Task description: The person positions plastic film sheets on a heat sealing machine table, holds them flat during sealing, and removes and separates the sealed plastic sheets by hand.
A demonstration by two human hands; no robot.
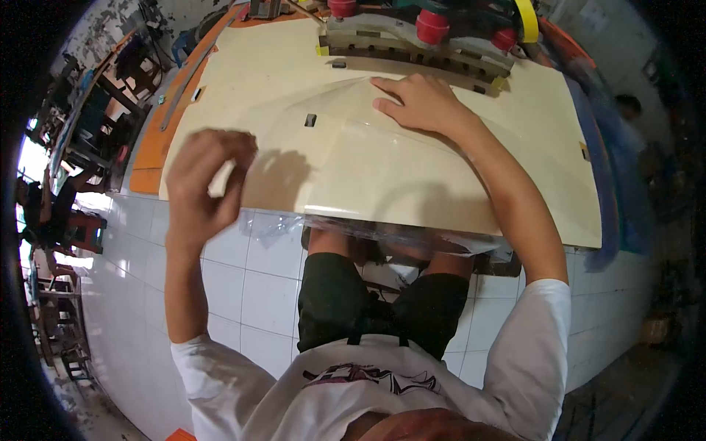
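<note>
My left hand (206,184) is raised over the left front edge of a cream-coloured board (250,59). Its fingers curl to meet the thumb, slightly blurred, and I cannot make out anything between them. My right hand (423,103) lies on a thin clear plastic sheet (412,176) spread over the board. Its index finger and thumb are stretched out and apart, pointing left. Crumpled clear plastic (276,226) hangs below the board's front edge. A small dark rectangular piece (311,120) sits on the board between my hands.
A machine-like fixture with red knobs (432,26) and a dark slotted bar (412,55) stands at the board's back. A long metal strip (184,92) lies on the orange tabletop (147,158) at left. Bluish plastic (599,169) hangs at right. A red stool (87,231) stands farther left.
</note>
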